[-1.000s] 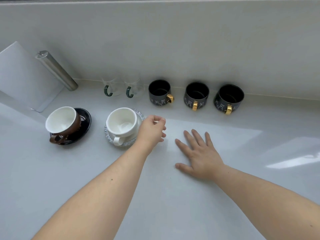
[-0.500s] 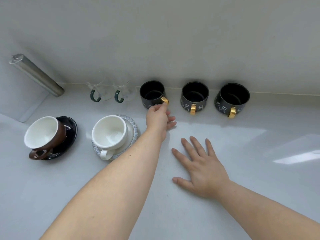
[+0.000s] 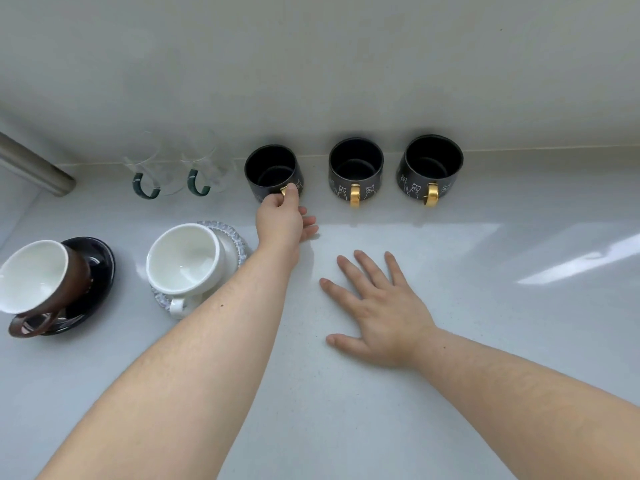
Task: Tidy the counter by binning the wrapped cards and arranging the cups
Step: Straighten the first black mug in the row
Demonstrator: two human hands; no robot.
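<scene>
In the head view, a pale grey, glossy counter [image 3: 485, 341] is seen from above, met at its back edge by a plain off-white wall [image 3: 311, 64]. Soft window glare is reflected on the right part of the surface. Along the back edge, three black mugs with gold handles and white cat drawings are lined up, well apart from each other: the left black mug [image 3: 272, 169], the middle black mug [image 3: 356, 168] and the right black mug [image 3: 431, 166]. To their left, against the same edge, two clear glass cups [image 3: 180, 168] with dark green handles are set just beside each other. At the back left corner a brushed metal tube [image 3: 31, 164] is seen, cut off by the frame.

Nearer the left edge, a brown cup [image 3: 38, 275] with a white inside is tilted on a black saucer [image 3: 100, 258]. Just beside it, a white cup [image 3: 185, 263] is placed on a patterned saucer [image 3: 239, 237], its handle turned toward the front.

The left hand [image 3: 282, 216] is stretched to the left black mug, with thumb and forefinger pinched on its gold handle and the other fingers loosely curled. The right hand [image 3: 377, 306] is laid flat on the bare counter, palm down, fingers spread, holding nothing. No wrapped cards can be made out here.
</scene>
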